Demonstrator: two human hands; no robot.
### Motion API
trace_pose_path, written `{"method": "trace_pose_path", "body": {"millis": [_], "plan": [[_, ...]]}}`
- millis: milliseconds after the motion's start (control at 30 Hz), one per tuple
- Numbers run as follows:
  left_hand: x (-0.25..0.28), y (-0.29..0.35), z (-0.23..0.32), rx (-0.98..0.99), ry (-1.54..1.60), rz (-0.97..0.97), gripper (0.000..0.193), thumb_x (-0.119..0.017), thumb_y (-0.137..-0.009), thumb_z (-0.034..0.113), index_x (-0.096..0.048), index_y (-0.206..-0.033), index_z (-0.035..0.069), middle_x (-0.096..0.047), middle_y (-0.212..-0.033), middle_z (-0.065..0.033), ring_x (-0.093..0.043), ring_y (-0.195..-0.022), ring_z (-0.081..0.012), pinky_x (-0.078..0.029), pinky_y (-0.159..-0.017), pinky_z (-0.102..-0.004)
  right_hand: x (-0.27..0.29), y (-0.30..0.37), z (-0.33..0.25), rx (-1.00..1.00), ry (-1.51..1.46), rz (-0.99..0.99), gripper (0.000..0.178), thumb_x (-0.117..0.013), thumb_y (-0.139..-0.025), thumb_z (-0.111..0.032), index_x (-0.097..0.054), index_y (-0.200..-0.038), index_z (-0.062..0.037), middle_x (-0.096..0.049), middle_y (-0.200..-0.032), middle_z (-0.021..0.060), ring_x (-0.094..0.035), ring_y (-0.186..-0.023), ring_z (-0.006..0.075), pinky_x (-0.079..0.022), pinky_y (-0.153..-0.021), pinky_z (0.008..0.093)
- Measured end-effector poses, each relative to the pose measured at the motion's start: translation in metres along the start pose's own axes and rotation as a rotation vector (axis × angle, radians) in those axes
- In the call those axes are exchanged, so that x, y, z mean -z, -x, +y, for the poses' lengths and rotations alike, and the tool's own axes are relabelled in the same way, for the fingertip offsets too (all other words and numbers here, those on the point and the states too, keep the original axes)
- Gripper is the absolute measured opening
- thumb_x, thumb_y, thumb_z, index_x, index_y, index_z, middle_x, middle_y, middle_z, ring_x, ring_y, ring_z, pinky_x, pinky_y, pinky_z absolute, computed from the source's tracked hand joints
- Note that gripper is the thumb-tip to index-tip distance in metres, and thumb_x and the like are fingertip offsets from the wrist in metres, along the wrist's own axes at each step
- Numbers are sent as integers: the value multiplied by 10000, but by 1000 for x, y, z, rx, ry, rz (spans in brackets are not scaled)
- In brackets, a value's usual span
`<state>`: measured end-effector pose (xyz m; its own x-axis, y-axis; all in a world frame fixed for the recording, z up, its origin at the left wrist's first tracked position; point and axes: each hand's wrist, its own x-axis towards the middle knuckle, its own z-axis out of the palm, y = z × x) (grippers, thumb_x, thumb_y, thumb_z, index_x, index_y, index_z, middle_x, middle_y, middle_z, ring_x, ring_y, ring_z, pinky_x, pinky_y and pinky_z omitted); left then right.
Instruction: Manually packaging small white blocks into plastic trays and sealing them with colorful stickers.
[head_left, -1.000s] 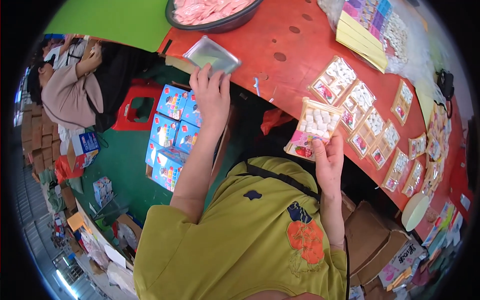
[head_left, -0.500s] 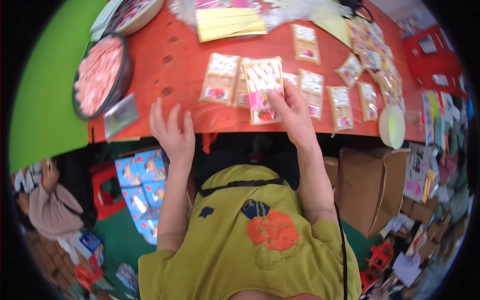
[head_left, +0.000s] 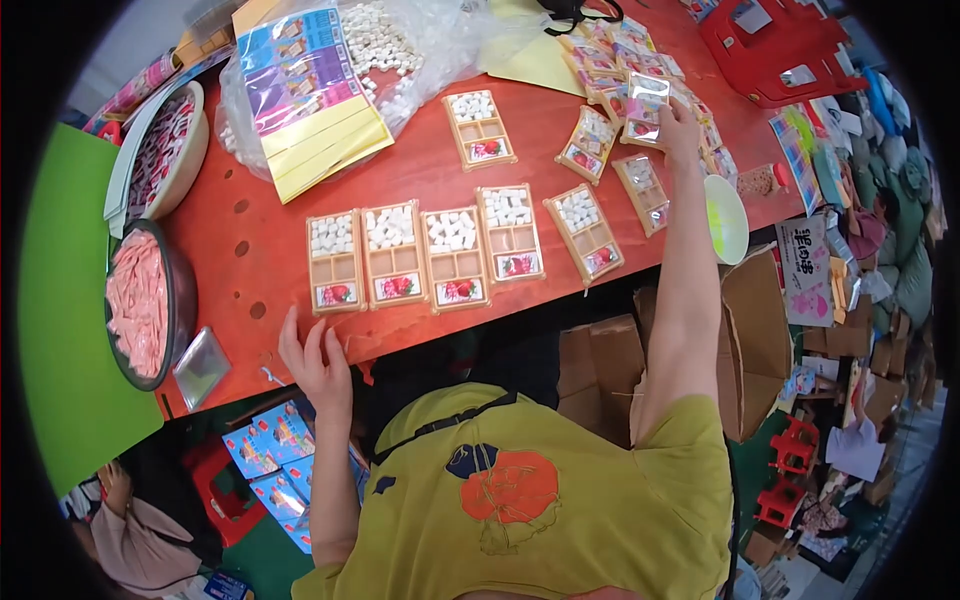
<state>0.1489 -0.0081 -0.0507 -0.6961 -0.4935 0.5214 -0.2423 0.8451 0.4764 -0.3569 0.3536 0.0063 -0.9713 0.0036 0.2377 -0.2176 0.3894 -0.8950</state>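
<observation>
The glossy pack (head_left: 645, 98) is at the far right of the desk (head_left: 275, 275), at the near edge of the loose pile of packs (head_left: 597, 55); whether it rests there or hangs just above, I cannot tell. The right grip (head_left: 682, 132) is closed on its right side, the undersides of the fingers hidden, so how hard it presses cannot be told. The left grip (head_left: 318, 368) is empty, fingers loosely spread, near the front of the row of trays (head_left: 393, 262).

The pack looks light and should feel stiff along its rim, while its shiny film is likely slippery and easily creased. The white cubes in the trays look soft and may slide or spill if a tray tips. The long side edges seem the best place to hold: thumb on top, fingers beneath, kept level, with only mild pressure, since squeezing the middle could dent the film or bow the thin frame.
</observation>
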Motion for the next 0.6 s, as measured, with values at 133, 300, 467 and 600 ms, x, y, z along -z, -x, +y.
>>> {"method": "trace_pose_path", "body": {"millis": [133,300,467,600], "plan": [[3,13,-5,56,-138,52,181,-661,-864,36,-649,-1037,-14,-537,-1344,-194,-516,-1204,-376,-421,-1014,-440,-21,-28,-2,59,406,65,518,-633,-892,-223,-523,-1332,27,-656,-1162,175,-643,-989,215,-516,-852,317],[-15,2,-5,42,-102,34,225,-690,-845,65,-640,-1054,-3,-552,-1314,-200,-534,-1176,-386,-439,-990,-454,37,-120,72,-22,521,90,480,-598,-925,-350,-584,-1298,-48,-659,-1200,175,-647,-1079,270,-502,-917,361],[-4,-10,4,156,-32,76,244,-698,-823,34,-641,-1059,9,-560,-1282,-196,-547,-1141,-369,-453,-952,-431,13,-106,63,128,841,-36,506,-505,-911,-496,-659,-1247,-150,-656,-1222,173,-620,-1127,354,-469,-979,433],[1,-34,14,33,-68,83,232,-684,-801,15,-650,-1031,16,-578,-1245,-181,-550,-1133,-364,-436,-955,-438,-48,-29,-10,644,740,17,338,-563,-945,-320,-680,-1214,-151,-676,-1175,141,-615,-1120,294,-491,-939,391]]}}
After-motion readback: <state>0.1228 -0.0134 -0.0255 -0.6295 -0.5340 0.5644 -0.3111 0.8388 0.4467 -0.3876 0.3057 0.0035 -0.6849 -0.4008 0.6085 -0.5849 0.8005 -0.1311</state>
